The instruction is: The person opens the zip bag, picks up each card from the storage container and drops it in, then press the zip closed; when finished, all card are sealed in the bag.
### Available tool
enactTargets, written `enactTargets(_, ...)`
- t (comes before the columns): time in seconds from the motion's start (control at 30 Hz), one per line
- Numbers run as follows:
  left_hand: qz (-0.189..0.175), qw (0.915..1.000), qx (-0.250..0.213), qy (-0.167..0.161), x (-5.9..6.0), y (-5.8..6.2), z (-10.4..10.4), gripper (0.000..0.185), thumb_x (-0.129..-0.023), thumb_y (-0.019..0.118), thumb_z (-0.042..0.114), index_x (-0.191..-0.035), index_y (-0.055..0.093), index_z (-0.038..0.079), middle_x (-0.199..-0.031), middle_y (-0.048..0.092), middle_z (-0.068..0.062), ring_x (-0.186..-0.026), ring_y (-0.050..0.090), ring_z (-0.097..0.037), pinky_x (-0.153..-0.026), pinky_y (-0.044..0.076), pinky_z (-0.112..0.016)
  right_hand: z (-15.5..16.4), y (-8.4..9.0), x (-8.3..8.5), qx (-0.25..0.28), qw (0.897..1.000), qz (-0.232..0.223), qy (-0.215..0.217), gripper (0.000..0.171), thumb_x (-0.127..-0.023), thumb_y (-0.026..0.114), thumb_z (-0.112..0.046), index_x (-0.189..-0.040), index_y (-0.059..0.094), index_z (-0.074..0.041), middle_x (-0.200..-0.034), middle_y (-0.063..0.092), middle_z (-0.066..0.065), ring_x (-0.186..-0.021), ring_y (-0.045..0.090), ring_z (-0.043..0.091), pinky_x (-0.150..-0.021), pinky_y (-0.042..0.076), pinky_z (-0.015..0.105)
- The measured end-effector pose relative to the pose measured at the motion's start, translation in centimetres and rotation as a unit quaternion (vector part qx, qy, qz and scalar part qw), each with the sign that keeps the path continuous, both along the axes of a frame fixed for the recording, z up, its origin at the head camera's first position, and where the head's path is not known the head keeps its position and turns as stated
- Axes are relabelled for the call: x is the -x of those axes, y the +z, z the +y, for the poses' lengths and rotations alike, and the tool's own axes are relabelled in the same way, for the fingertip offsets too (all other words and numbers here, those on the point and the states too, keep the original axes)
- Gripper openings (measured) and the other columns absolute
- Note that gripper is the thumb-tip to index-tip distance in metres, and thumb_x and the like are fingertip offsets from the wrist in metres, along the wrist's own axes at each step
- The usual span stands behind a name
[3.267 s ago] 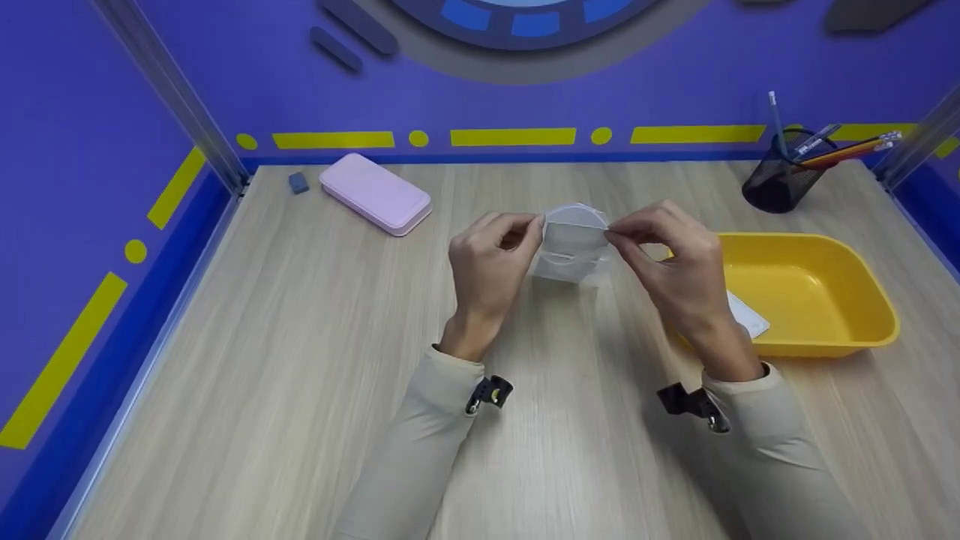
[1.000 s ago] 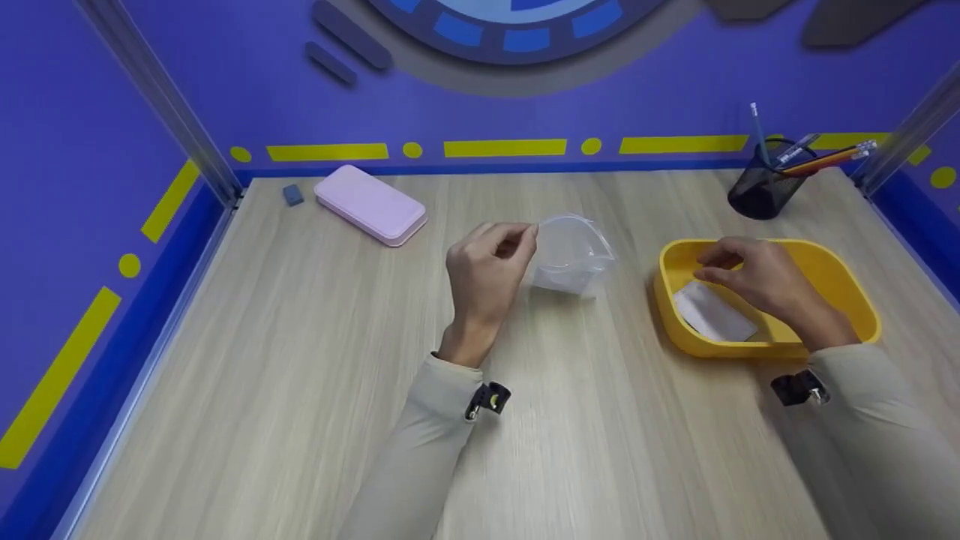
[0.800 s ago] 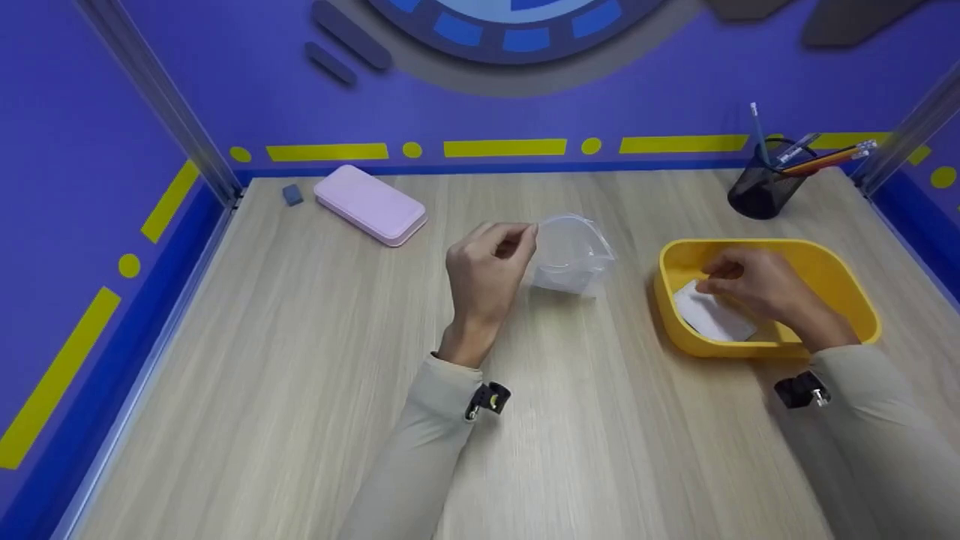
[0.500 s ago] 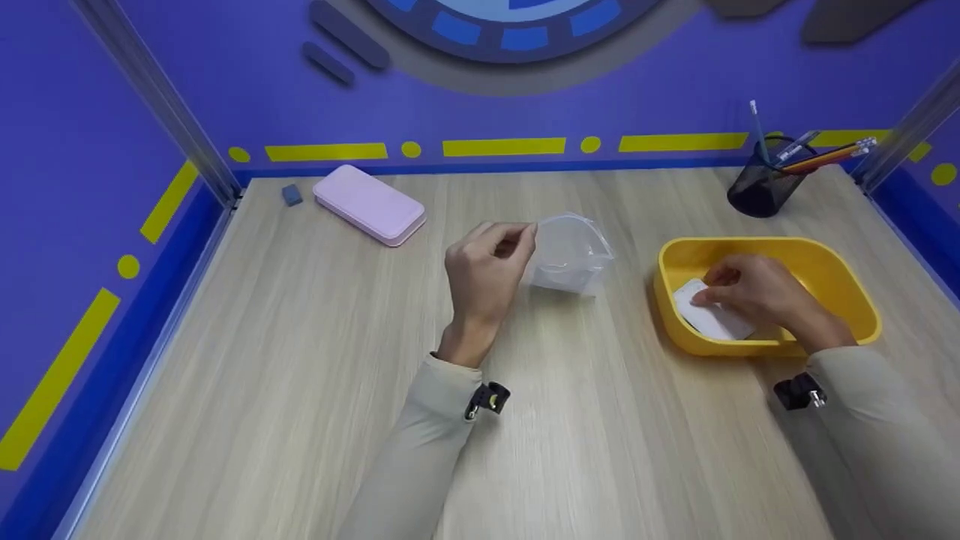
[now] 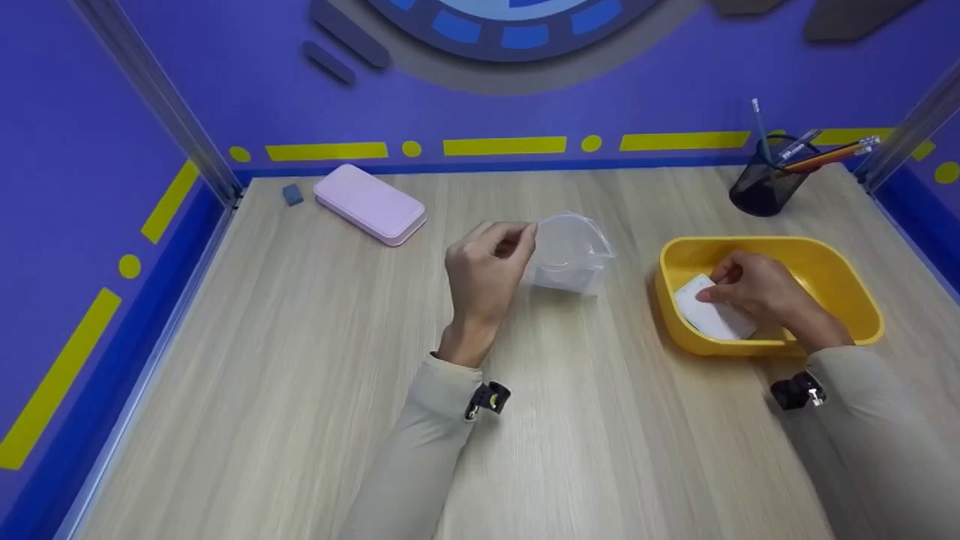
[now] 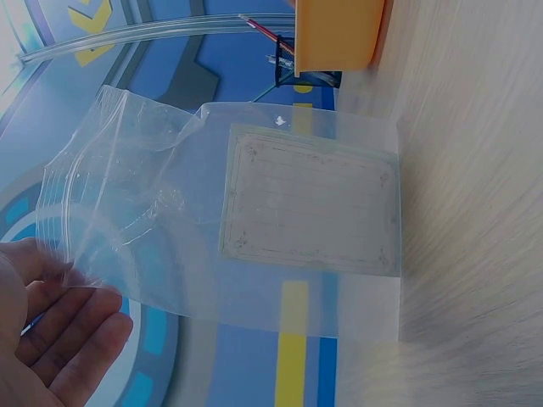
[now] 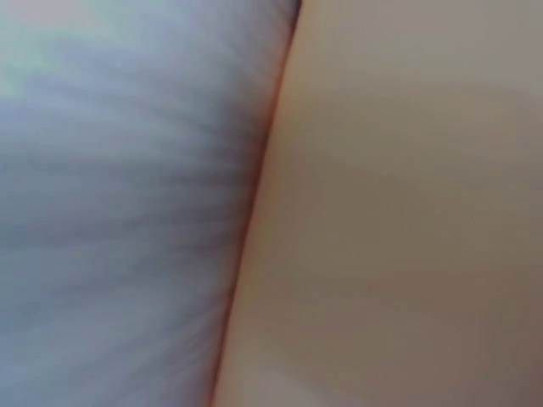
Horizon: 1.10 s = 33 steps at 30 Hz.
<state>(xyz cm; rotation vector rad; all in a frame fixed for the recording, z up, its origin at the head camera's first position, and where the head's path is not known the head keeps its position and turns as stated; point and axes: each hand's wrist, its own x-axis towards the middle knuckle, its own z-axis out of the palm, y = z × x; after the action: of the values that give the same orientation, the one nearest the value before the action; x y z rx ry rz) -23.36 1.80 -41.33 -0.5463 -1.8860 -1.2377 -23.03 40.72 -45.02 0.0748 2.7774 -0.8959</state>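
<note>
Held up by its top edge, a clear zip bag is pinched between the thumb and fingers of my left hand. Its mouth bows open in the head view. Inside, low in the bag, stands a pale card with a decorative border, seen in the left wrist view. My right hand reaches into the yellow tray, its thumb on top of a white card and its fingers curled at the card's far edge. The palm covers part of that card.
A pink case and a small blue-grey eraser lie at the back left. At the back right stands a black mesh cup with pencils and pens. The right wrist view is filled by blurred close surfaces.
My right hand has left the bag's edge and moved right into the tray, lowering onto the white card and pinching its edge. My left hand keeps holding the bag in place.
</note>
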Motion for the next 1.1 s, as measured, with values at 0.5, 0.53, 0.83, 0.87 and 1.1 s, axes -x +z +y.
enactTargets(0.5, 0.009, 1.0000, 0.001, -0.001, 0.0, 0.0, 0.1, 0.004, -0.091, 0.082, 0.003, -0.087, 0.081, 0.001, -0.080, 0.075, -0.006, -0.068, 0.071, -0.015, -0.066, 0.058, -0.023, 1.0, 0.9, -0.3, 0.018, 0.999, 0.020, 0.029, 0.043, -0.107, 0.067, -0.031, -0.131, 0.060, 0.004, -0.119, 0.063, 0.020, -0.106, 0.052, 0.035, -0.076, 0.042, 0.010)
enactTargets(0.53, 0.009, 1.0000, 0.000, -0.001, 0.0, 0.0, 0.1, 0.004, -0.091, 0.082, 0.003, -0.088, 0.081, 0.000, -0.080, 0.075, -0.006, -0.068, 0.071, -0.015, -0.066, 0.058, -0.023, 1.1, 1.1, -0.4, 0.018, 0.999, 0.027, 0.032, 0.043, -0.107, 0.067, -0.031, -0.132, 0.061, 0.004, -0.119, 0.064, 0.020, -0.106, 0.052, 0.035, -0.076, 0.042, 0.010)
enactTargets(0.83, 0.008, 1.0000, -0.001, -0.002, 0.1, -0.1, 0.1, 0.004, -0.091, 0.082, 0.003, -0.087, 0.081, 0.001, -0.080, 0.075, -0.006, -0.068, 0.071, -0.014, -0.066, 0.058, -0.023, 0.1, 2.8, -1.4, 0.010, 0.993, 0.105, 0.048, 0.037, -0.110, 0.062, -0.024, -0.138, 0.065, 0.000, -0.121, 0.067, 0.020, -0.103, 0.054, 0.031, -0.074, 0.043, 0.010)
enactTargets(0.87, 0.007, 1.0000, 0.000, -0.002, 0.1, -0.1, 0.1, 0.004, -0.091, 0.082, 0.003, -0.088, 0.081, 0.001, -0.080, 0.075, -0.006, -0.069, 0.071, -0.015, -0.066, 0.058, -0.023, 0.0, 3.0, -1.6, 0.008, 0.993, 0.108, 0.046, 0.037, -0.110, 0.062, -0.025, -0.139, 0.065, -0.001, -0.122, 0.067, 0.020, -0.104, 0.054, 0.031, -0.074, 0.043, 0.010)
enactTargets(1.1, 0.001, 1.0000, 0.001, -0.001, 0.0, 0.0, 0.1, 0.005, -0.091, 0.082, 0.003, -0.087, 0.081, 0.000, -0.080, 0.075, -0.006, -0.069, 0.071, -0.015, -0.066, 0.058, -0.023, -0.7, 4.4, -2.4, 0.019, 0.990, 0.137, 0.012, 0.037, -0.112, 0.058, -0.024, -0.144, 0.063, -0.005, -0.124, 0.066, 0.020, -0.105, 0.055, 0.031, -0.074, 0.045, 0.008)
